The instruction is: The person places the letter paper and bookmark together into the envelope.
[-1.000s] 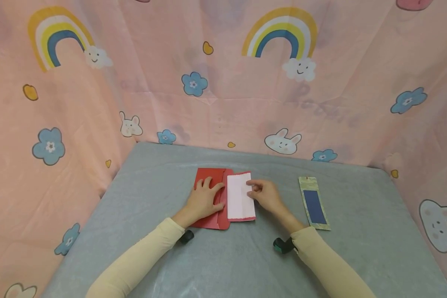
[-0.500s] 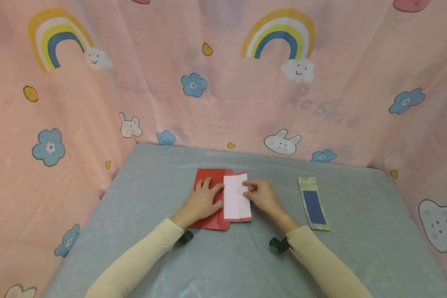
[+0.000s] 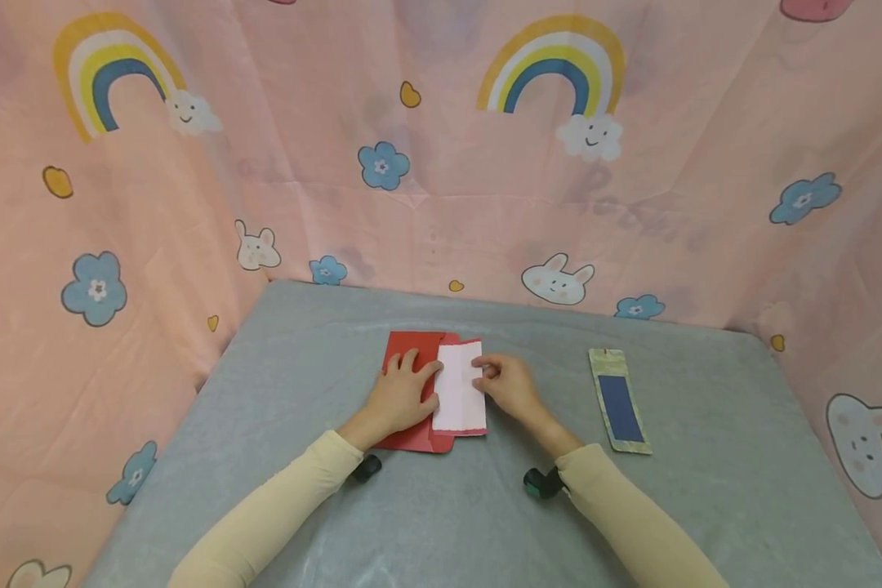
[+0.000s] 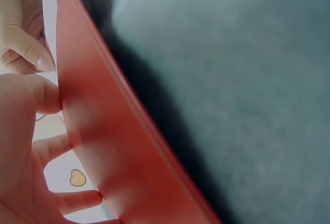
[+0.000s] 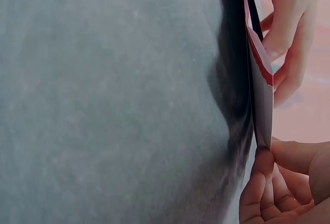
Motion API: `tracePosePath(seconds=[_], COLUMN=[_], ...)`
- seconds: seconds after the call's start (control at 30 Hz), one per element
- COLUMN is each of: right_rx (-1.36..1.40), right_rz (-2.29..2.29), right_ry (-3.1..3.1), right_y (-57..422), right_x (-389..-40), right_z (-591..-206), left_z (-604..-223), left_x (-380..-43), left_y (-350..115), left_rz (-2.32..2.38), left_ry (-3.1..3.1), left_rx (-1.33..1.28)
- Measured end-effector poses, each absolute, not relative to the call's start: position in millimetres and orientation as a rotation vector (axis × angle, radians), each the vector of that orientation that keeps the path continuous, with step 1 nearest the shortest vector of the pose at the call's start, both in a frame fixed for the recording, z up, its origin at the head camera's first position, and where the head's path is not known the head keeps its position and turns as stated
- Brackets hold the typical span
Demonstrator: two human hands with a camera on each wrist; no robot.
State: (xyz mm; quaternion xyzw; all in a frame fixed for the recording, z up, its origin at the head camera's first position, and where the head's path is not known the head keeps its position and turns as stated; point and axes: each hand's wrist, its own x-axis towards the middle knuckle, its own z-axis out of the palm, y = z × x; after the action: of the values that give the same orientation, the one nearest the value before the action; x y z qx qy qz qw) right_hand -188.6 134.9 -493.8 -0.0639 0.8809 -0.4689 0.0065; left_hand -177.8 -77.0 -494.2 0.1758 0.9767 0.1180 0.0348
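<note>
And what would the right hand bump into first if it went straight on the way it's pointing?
Past the white card it pinches, the right hand would probably meet the left hand, spread on the red envelope at the card's other edge. Heights are hard to judge, though.

Cream sleeves and black wrist cameras are worn.

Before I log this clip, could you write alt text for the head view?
The left hand rests on a red envelope while the right hand pinches a white, red-edged paper overlapping it. A green-and-blue card lies farther right on the gray table.
</note>
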Motion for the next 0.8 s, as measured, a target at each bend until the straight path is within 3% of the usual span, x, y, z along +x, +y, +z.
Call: tracePosePath(seconds=[0.8], right_rx=[-0.184], right_rz=[-1.436], right_ry=[2.782], right_y=[118], right_x=[-188], right_z=[-496], left_z=[-494], left_x=[-177], left_y=[-76], left_rz=[0.358], left_ry=[3.010], left_rx=[0.533])
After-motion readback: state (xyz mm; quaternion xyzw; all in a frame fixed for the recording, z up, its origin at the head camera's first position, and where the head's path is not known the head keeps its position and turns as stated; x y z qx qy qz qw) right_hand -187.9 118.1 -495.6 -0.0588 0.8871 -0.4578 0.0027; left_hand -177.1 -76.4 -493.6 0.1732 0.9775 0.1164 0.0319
